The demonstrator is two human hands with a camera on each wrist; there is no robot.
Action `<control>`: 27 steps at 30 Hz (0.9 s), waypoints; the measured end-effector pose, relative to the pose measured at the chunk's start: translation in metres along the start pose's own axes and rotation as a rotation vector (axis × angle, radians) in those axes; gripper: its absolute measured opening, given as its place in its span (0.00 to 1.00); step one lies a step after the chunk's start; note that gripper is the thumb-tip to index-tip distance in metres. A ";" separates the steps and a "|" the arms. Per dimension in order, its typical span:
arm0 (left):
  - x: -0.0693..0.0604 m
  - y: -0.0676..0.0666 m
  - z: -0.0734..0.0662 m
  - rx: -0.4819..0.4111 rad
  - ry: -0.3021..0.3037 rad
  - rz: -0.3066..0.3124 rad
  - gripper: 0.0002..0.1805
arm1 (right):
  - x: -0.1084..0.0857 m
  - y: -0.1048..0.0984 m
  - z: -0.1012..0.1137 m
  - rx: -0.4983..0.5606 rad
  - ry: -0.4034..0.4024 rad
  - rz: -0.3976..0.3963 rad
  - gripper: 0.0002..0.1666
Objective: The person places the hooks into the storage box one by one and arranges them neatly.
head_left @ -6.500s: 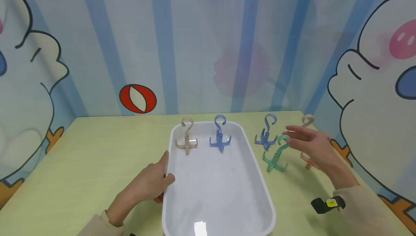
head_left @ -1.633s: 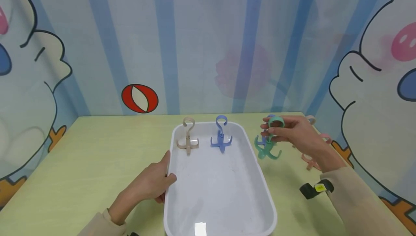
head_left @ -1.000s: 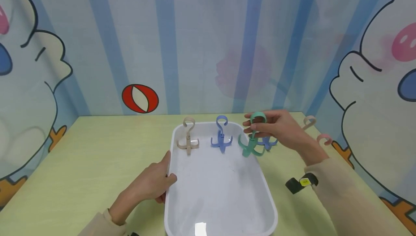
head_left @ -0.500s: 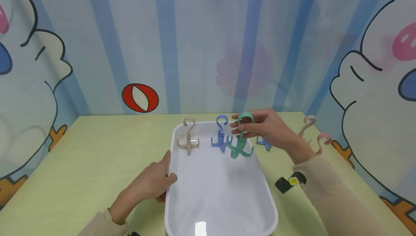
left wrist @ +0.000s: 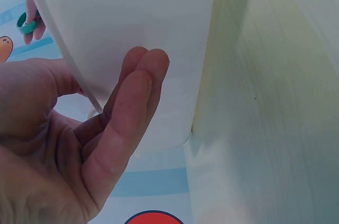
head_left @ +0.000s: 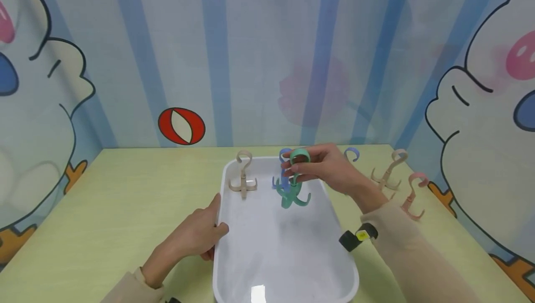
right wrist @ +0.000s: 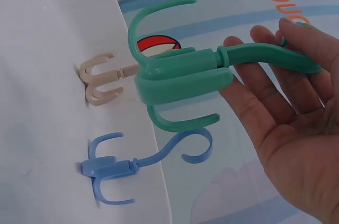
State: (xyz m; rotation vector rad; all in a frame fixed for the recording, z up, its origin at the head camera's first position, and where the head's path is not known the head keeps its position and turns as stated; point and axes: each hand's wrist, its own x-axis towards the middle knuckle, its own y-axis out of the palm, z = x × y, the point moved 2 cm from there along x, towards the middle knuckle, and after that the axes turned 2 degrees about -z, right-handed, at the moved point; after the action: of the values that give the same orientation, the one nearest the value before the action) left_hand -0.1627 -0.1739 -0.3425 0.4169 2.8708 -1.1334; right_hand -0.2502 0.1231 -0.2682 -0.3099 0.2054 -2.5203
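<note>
My right hand [head_left: 330, 164] pinches a green multi-prong hook [head_left: 293, 195] by its curved neck and holds it over the white tray [head_left: 288, 256]. In the right wrist view the thumb and fingers are around the neck of the green hook [right wrist: 180, 75], its prongs hanging free. My left hand [head_left: 194, 233] grips the tray's left rim, thumb over the edge, and in the left wrist view fingers [left wrist: 124, 123] lie against the outer wall. Inside the tray, a beige hook [head_left: 244, 183] stands at the far left. Behind the green hook, a blue hook [head_left: 283, 180] is partly hidden.
Right of the tray on the pale green table [head_left: 146, 191] stand another blue hook [head_left: 352, 153], mostly hidden by my right hand, a second beige hook [head_left: 388, 170] and a pink hook [head_left: 413, 196]. A printed cloth [head_left: 255, 61] closes off the back.
My right hand took hold of the green hook on the table, lifted it and carried it left across the tray's right rim. My left hand has stayed on the tray's left rim.
</note>
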 end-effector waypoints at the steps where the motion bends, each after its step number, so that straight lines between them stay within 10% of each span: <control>1: 0.000 0.000 0.000 0.003 -0.001 0.001 0.44 | 0.001 0.002 -0.001 0.012 -0.001 0.003 0.26; 27: 0.000 0.000 -0.001 0.019 0.004 0.002 0.43 | 0.018 0.032 -0.020 0.043 0.002 0.030 0.21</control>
State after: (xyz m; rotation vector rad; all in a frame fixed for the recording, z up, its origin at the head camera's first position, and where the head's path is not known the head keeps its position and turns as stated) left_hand -0.1625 -0.1738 -0.3416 0.4239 2.8643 -1.1615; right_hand -0.2526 0.0886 -0.2916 -0.2848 0.1560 -2.4923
